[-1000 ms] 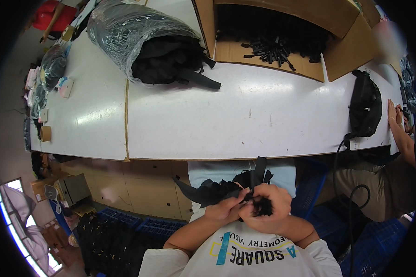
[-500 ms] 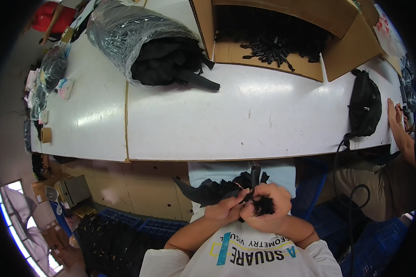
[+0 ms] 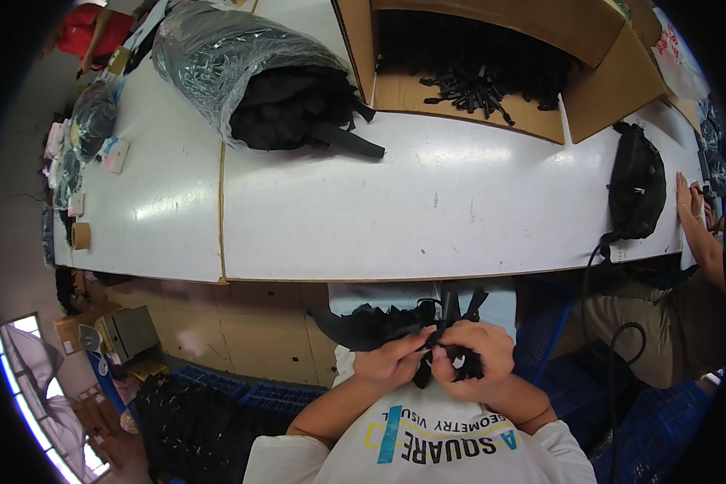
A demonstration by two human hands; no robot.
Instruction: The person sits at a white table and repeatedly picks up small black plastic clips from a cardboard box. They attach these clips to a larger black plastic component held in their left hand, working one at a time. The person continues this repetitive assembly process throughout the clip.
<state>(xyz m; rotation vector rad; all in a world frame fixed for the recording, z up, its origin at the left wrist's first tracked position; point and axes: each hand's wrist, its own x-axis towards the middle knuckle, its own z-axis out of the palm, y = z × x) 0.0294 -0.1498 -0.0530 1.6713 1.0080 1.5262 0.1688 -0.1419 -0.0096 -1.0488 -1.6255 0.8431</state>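
Close in front of my chest, both hands are together below the table's front edge. My left hand is closed on a bunch of black fabric strips that fans out to the left. Its fingertips meet those of my right hand at a small black piece between them. My right hand is closed round a bundle of black straps, whose dark ends show at the palm side. Other black ends stick up beyond the fingers. Exactly what is pinched between the fingertips is hidden.
On the white table lies a clear plastic bag spilling black fabric pieces. An open cardboard box holds many black buckle-like pieces. A black pouch lies at right, near another person's hand. Blue crates stand below.
My right hand has turned slightly and its fingers have shifted on the bundle. The black ends above it have spread to the right. My left hand stays almost in place.
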